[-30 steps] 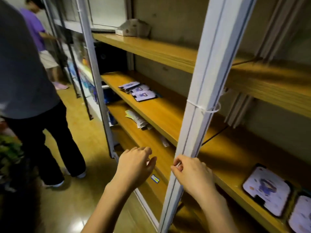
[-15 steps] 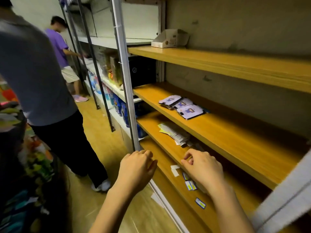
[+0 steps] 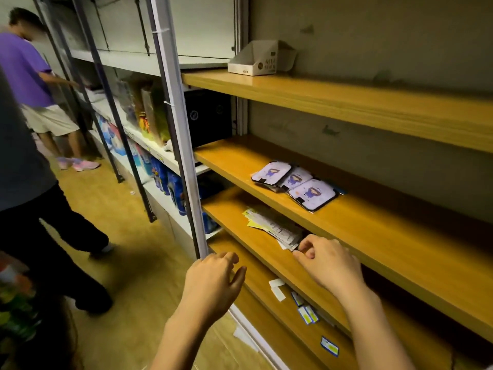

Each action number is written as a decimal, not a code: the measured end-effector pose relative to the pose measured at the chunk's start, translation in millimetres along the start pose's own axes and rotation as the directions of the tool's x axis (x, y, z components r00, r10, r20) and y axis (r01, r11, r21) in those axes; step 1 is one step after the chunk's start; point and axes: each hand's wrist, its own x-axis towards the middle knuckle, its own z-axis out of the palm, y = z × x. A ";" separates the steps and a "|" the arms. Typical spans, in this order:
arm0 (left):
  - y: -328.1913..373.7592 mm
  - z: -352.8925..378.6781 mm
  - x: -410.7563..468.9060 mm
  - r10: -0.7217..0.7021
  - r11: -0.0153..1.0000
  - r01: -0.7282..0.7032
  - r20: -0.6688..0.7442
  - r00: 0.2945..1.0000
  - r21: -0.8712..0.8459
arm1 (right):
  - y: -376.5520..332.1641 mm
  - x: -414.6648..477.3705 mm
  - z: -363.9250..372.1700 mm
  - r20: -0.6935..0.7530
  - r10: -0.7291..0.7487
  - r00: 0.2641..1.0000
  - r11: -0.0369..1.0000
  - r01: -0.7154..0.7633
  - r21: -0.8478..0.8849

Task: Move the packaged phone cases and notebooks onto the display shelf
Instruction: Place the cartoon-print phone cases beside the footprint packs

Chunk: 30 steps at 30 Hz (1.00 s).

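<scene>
Three packaged phone cases (image 3: 294,181), white with a purple cartoon figure, lie overlapping on the middle wooden shelf (image 3: 373,236). On the shelf below, a loose stack of packaged items or papers (image 3: 274,229) lies flat. My right hand (image 3: 328,263) hovers at the near end of that stack, fingers curled, thumb and forefinger close together at its edge. Whether it holds anything is unclear. My left hand (image 3: 213,284) hangs in front of the shelf edge, fingers loosely curled and holding nothing.
A grey metal upright (image 3: 178,129) stands just left of my left hand. A white cardboard display box (image 3: 260,60) sits on the top shelf. Price tags (image 3: 306,313) lie on a lower shelf. Two people (image 3: 29,145) stand in the aisle at left.
The view has swung left along the shelving, past a white upright. My right hand has reached forward and up to the stack of papers. My left hand kept its loose pose.
</scene>
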 end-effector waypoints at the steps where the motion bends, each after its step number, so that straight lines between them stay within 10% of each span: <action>1: -10.5 -0.4 11.2 -0.002 1.000 0.002 0.007 1.000 0.009 | -5.7 16.1 2.4 -0.003 0.002 1.000 1.000 -0.002 0.009; 15: -101.9 -9.8 189.5 0.037 0.998 -0.036 -0.021 0.999 0.051 | -56.7 209.5 -2.5 -0.102 0.117 0.988 0.992 -0.111 0.062; 30: -122.6 19.6 344.7 0.399 0.917 -0.396 0.116 0.910 -0.045 | -60.9 276.7 23.5 -0.187 0.504 0.843 0.863 -0.498 0.081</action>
